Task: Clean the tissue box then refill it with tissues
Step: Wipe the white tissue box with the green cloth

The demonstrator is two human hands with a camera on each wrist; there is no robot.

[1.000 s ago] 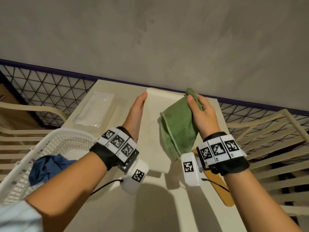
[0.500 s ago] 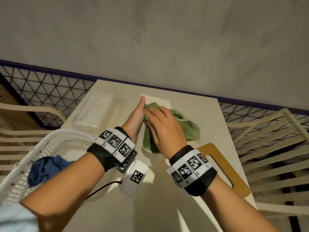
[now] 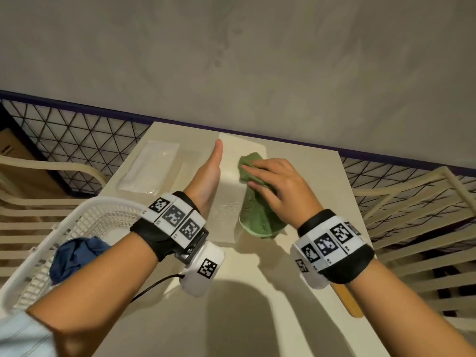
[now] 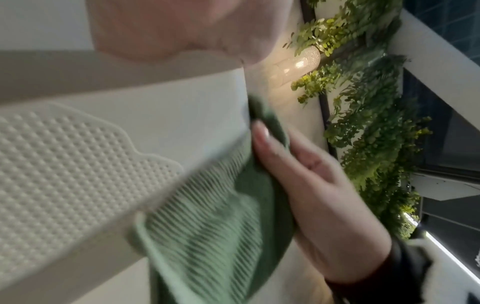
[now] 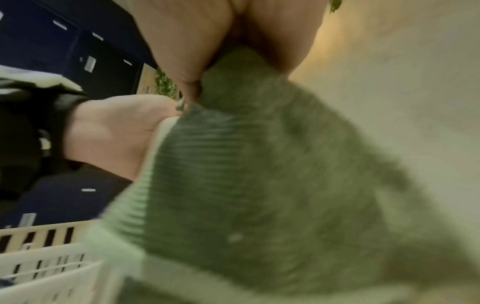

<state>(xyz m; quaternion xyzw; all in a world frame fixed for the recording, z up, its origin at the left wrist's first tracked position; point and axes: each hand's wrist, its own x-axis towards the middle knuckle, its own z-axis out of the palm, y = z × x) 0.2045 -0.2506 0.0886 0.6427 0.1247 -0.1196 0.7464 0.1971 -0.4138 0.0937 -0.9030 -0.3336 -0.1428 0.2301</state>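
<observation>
The cream tissue box (image 3: 228, 186) lies flat on the table, its dimpled patch (image 4: 64, 164) facing up. My left hand (image 3: 211, 168) rests straight-fingered against the box's left side and steadies it; its fingertips are hidden. A green ribbed cloth (image 3: 257, 215) is draped over the box's top and right edge. My right hand (image 3: 268, 179) presses down on the cloth, whose folds (image 5: 259, 185) are bunched between thumb and fingers. In the left wrist view the right hand's fingers (image 4: 262, 133) bear on the cloth (image 4: 207, 226) at the box's edge. A clear-wrapped pack of white tissues (image 3: 152, 168) lies left of the box.
A white laundry basket (image 3: 85, 215) holding a blue cloth (image 3: 74, 256) stands at the table's left front. A wooden board (image 3: 347, 300) pokes out under my right wrist. Slatted cream chairs (image 3: 412, 202) flank the table (image 3: 309, 176); a wall is close behind.
The box, tipped up a second ago, now lies flat. My right hand has swept the cloth across its top to the left and back to the right side. The left hand stayed put.
</observation>
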